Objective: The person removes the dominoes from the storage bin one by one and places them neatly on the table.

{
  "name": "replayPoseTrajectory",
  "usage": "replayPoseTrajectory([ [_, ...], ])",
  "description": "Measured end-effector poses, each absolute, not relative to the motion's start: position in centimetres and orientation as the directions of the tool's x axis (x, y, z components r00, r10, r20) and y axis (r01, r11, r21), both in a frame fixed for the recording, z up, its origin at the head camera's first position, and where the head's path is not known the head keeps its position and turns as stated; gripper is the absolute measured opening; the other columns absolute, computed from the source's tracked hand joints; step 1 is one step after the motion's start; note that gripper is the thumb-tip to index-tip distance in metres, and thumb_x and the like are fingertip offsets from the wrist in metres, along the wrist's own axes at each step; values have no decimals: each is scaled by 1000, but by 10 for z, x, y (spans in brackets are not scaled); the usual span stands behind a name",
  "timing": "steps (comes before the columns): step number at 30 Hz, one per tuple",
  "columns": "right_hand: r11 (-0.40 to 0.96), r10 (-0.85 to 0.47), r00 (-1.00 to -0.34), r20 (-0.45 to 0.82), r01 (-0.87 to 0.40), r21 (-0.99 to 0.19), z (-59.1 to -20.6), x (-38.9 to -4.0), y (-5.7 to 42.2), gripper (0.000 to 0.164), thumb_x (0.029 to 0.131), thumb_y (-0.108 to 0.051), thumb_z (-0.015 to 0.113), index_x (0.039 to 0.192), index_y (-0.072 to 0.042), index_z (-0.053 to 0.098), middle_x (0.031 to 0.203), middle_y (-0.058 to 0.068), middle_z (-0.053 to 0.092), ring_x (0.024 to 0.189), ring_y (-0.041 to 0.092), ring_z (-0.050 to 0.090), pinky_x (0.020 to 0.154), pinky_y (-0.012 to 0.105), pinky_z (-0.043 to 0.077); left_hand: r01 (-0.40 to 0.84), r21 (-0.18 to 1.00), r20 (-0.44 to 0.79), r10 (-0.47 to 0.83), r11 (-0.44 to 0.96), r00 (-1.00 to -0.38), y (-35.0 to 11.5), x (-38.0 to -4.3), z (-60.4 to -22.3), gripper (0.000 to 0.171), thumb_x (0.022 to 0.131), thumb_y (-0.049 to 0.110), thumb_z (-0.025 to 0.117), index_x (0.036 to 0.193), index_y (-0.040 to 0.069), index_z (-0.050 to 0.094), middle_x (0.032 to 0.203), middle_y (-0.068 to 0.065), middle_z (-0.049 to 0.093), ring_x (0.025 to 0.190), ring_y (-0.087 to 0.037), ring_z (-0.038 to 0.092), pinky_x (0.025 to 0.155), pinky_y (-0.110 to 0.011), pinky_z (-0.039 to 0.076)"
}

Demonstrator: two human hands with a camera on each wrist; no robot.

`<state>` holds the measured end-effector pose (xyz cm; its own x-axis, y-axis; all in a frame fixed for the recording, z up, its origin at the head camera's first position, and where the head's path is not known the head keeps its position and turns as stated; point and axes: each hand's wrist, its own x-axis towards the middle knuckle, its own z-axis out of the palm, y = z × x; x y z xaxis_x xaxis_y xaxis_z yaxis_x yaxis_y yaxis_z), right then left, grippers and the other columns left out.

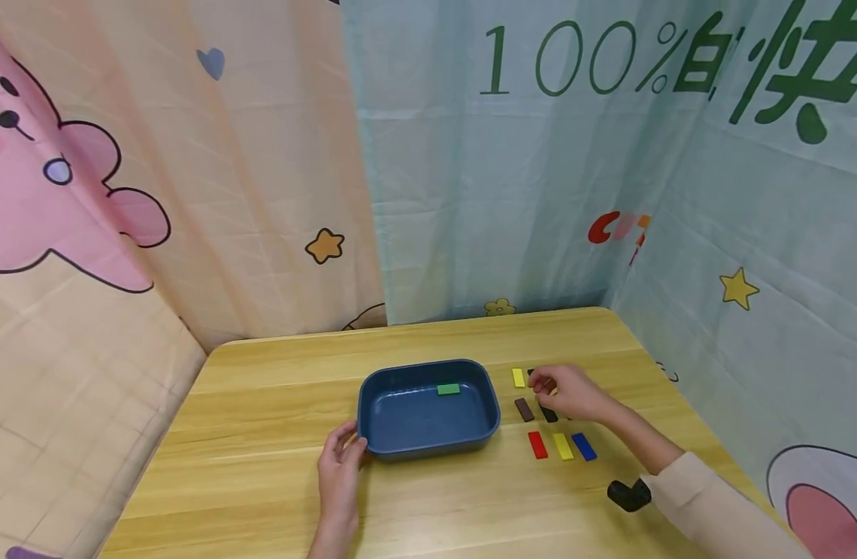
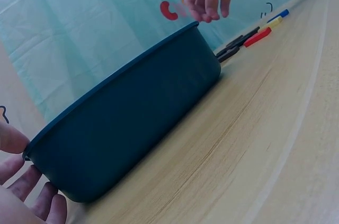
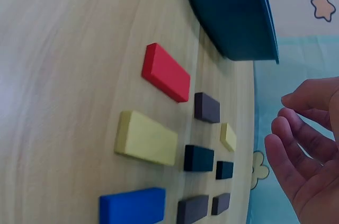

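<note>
A dark blue rectangular plastic basin (image 1: 428,446) sits on the table with one green block (image 1: 448,389) inside. At its left end my left hand (image 1: 340,473) holds the corner, thumb at the rim and bent fingers against the outer wall (image 2: 122,113). My right hand (image 1: 571,392) hovers over small flat blocks right of the basin. Its fingers (image 3: 294,155) are loosely bent, and nothing shows between them. Beneath and around it lie a red block (image 3: 166,73), a larger yellow block (image 3: 146,138), a blue block (image 3: 132,206), a small yellow block (image 3: 228,136) and several dark blocks (image 3: 206,107).
The wooden table (image 1: 261,435) has rounded far corners. Printed curtains (image 1: 456,194) hang behind it and along both sides. A black device (image 1: 629,495) is at my right wrist, beside the cream sleeve (image 1: 708,505).
</note>
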<state>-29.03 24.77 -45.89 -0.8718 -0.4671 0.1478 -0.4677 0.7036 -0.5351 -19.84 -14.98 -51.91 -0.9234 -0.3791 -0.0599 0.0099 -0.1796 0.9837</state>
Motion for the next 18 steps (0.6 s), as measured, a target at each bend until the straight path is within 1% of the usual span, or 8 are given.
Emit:
replayPoseTrajectory([
  [5, 685, -506, -847, 160, -508, -523, -455, -301, 231, 12, 89, 2, 70, 99, -5, 71, 84, -9, 64, 76, 8, 60, 69, 28, 56, 14, 983, -59, -384, -185, -922, -150, -199, -521, 37, 98, -4, 61, 134, -9, 55, 139, -28, 56, 105, -18, 66, 83, -24, 55],
  [11, 647, -573, -803, 164, -566, -511, -451, -315, 210, 13, 90, 1, 70, 100, -6, 71, 86, -9, 64, 80, 9, 63, 69, 26, 57, 16, 982, -57, -383, -186, -922, -150, -201, -521, 36, 98, -4, 60, 134, -9, 56, 138, -28, 56, 105, -17, 66, 84, -24, 56],
  [14, 637, -597, -788, 149, -578, -510, -451, -321, 198, 13, 91, 0, 71, 103, -6, 72, 89, -8, 65, 81, 9, 63, 70, 26, 58, 15, 982, -58, -380, -187, -923, -149, -201, -520, 36, 99, -4, 60, 134, -9, 55, 139, -28, 56, 106, -17, 65, 83, -24, 55],
  [18, 635, -610, -783, 122, -575, -516, -450, -327, 180, 16, 92, 0, 72, 107, -3, 73, 94, -2, 69, 83, 11, 64, 73, 27, 60, 13, 982, -62, -382, -191, -922, -150, -202, -520, 37, 99, -3, 61, 135, -9, 54, 139, -27, 56, 105, -14, 65, 83, -23, 55],
])
